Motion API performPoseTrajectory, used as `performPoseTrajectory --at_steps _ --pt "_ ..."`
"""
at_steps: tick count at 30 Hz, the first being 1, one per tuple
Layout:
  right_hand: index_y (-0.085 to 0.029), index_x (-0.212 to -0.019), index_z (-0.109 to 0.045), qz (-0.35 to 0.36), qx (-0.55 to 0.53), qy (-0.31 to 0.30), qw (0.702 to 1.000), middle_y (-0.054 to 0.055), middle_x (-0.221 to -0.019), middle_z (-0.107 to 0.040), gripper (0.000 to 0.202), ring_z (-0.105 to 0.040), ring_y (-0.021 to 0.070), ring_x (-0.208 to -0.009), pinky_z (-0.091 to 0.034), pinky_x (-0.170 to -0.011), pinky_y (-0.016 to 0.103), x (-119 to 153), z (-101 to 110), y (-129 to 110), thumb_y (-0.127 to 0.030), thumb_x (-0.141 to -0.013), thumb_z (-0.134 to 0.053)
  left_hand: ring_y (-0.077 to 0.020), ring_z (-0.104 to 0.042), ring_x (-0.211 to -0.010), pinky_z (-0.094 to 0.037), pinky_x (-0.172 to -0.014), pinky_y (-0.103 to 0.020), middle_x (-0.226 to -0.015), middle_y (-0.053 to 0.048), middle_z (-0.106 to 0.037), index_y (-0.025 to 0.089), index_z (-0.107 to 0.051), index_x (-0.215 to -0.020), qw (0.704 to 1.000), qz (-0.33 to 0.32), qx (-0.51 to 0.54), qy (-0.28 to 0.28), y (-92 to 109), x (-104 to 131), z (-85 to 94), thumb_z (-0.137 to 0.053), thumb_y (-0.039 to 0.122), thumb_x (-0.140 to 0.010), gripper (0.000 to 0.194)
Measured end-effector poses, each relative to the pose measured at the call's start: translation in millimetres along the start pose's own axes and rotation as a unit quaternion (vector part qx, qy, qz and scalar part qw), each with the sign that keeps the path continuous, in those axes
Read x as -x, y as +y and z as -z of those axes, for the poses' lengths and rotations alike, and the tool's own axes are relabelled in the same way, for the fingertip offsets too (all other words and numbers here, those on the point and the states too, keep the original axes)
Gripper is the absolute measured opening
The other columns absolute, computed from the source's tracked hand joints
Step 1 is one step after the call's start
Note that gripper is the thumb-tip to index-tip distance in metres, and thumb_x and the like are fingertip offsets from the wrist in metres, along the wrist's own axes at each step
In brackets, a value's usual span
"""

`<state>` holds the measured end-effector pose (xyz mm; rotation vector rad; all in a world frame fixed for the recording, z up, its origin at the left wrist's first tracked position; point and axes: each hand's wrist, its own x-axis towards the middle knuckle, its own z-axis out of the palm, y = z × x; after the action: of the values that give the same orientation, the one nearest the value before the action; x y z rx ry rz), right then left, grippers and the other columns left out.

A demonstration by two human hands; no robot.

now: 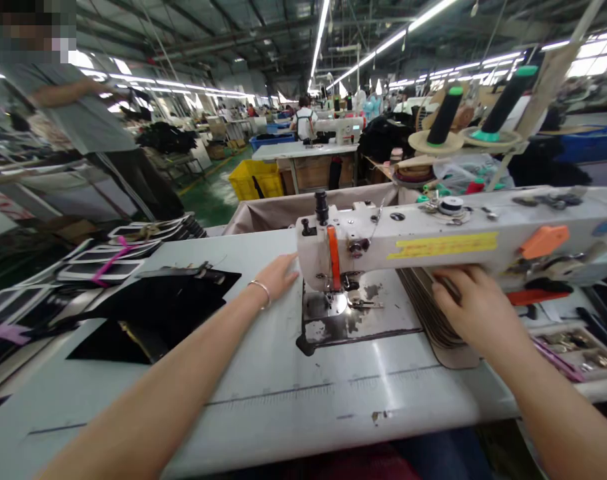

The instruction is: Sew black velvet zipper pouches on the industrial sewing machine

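My left hand (pixel 279 279) reaches over the table beside the head of a white sewing machine (pixel 398 230). Its fingers are stretched out and hold nothing visible; some fingertips are close to the machine's left end. Under the machine arm lies a stack of flat brown panels (pixel 428 313) with rounded corners. Closed at the top of that stack is my right hand (pixel 470 300), thumb and fingers on a brown panel; the fingertips are partly hidden. No material shows under the presser foot (pixel 350 300). Black fabric pieces (pixel 168 307) lie on the table left of my left arm.
Bundles of panels with pink ties (pixel 113 260) are piled at the left. Dark thread cones (pixel 446 117) stand behind the machine. A parts tray (pixel 583 353) sits at the right. Beyond are a yellow crate (pixel 256 179) and a standing person (pixel 83 113).
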<state>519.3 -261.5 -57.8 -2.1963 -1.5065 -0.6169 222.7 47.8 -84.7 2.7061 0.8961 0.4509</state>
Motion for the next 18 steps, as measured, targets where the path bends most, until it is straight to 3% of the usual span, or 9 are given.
performPoseTrajectory --at_steps 3,6,10,12,15,17,18 --pt "-0.019 -0.113 -0.069 -0.002 0.034 0.044 0.998 0.015 -0.119 -0.067 0.028 -0.061 0.0362 -0.106 -0.049 -0.089 0.053 9.8 17.1 -11.5 -0.037 -0.094 -0.057 -0.0283 -0.056 -0.127 -0.043 -0.114 -0.049 -0.137 -0.012 -0.062 0.014 -0.057 -0.133 1.000 -0.014 0.002 -0.002 11.2 37.0 9.6 -0.052 0.028 -0.095 0.041" --pt "-0.021 -0.114 -0.069 0.010 0.036 0.081 0.996 0.012 -0.134 -0.064 0.026 -0.059 0.0371 -0.113 -0.045 -0.097 0.056 23.5 28.9 -15.9 -0.035 -0.093 -0.061 -0.0257 -0.060 -0.121 -0.050 -0.108 -0.046 -0.129 -0.011 -0.065 0.018 -0.058 -0.132 0.998 -0.056 0.008 0.015 35.7 75.7 12.1 -0.048 0.028 -0.100 0.036" --pt "-0.019 -0.111 -0.070 0.074 0.028 0.044 0.996 0.010 -0.117 -0.074 0.023 -0.068 0.0278 -0.098 -0.049 -0.090 0.045 32.4 22.0 -1.8 -0.032 -0.099 -0.056 -0.0227 -0.065 -0.112 -0.055 -0.102 -0.042 -0.120 -0.009 -0.069 0.019 -0.059 -0.133 0.990 -0.137 0.018 0.029 65.8 106.9 5.0 -0.045 0.025 -0.103 0.033" --pt "-0.018 -0.110 -0.071 0.088 0.043 0.033 0.995 0.008 -0.103 -0.077 0.023 -0.070 0.0244 -0.087 -0.050 -0.090 0.043 30.8 16.9 8.1 -0.030 -0.101 -0.054 -0.0221 -0.067 -0.108 -0.057 -0.099 -0.041 -0.116 -0.008 -0.071 0.020 -0.059 -0.132 0.987 -0.159 0.021 0.025 77.9 111.8 -0.4 -0.046 0.024 -0.103 0.032" --pt "-0.019 -0.108 -0.072 0.090 0.068 0.076 0.991 0.006 -0.099 -0.079 0.019 -0.072 0.0227 -0.085 -0.046 -0.102 0.044 23.5 18.3 18.8 -0.028 -0.099 -0.058 -0.0202 -0.068 -0.108 -0.057 -0.099 -0.038 -0.118 -0.008 -0.071 0.022 -0.060 -0.132 0.975 -0.216 0.040 0.031 108.8 104.2 -11.9 -0.043 0.019 -0.104 0.033" --pt "-0.020 -0.106 -0.072 0.103 0.080 0.113 0.985 0.005 -0.101 -0.079 0.015 -0.072 0.0225 -0.089 -0.045 -0.102 0.043 19.3 26.0 21.3 -0.027 -0.097 -0.062 -0.0208 -0.062 -0.123 -0.053 -0.108 -0.039 -0.133 -0.010 -0.066 0.020 -0.053 -0.141 0.960 -0.273 0.052 0.034 143.4 87.3 -23.6 -0.042 0.018 -0.105 0.038" --pt "-0.020 -0.105 -0.071 0.108 0.085 0.124 0.983 0.004 -0.100 -0.079 0.013 -0.072 0.0227 -0.090 -0.046 -0.099 0.042 18.8 31.5 20.9 -0.026 -0.096 -0.064 -0.0235 -0.053 -0.137 -0.047 -0.115 -0.042 -0.148 -0.013 -0.055 0.018 -0.044 -0.149 0.954 -0.294 0.048 0.028 163.4 75.4 -30.8 -0.045 0.023 -0.105 0.044"
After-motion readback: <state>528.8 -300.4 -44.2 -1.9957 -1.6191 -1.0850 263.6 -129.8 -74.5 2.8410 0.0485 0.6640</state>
